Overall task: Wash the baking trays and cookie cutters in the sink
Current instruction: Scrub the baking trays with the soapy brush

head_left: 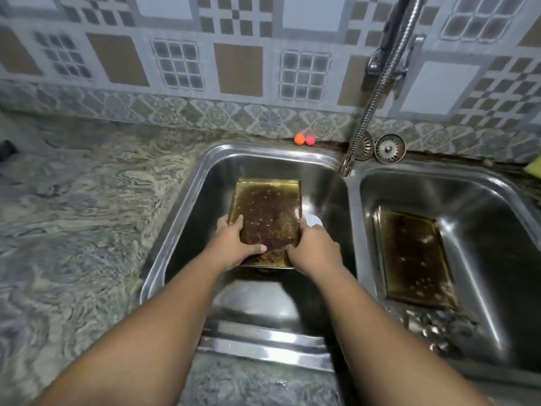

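Observation:
A stained golden baking tray [268, 206] lies in the left sink basin [205, 200], its near end raised a little. My left hand [234, 244] grips its near left corner, thumb across the tray's inside. My right hand [314, 247] grips the near right corner. A second dirty baking tray [415, 256] lies flat in the right sink basin [483, 230]. Several metal cookie cutters [433, 326] lie at that basin's near end, blurred.
A flexible metal faucet [377, 92] hangs over the divider between basins. Two sink strainers [389, 148] lean on the back ledge, beside an orange ball [299, 138] and a pink ball [310, 140]. Marble counter [73, 215] spreads left. A white object [313, 221] lies right of the tray.

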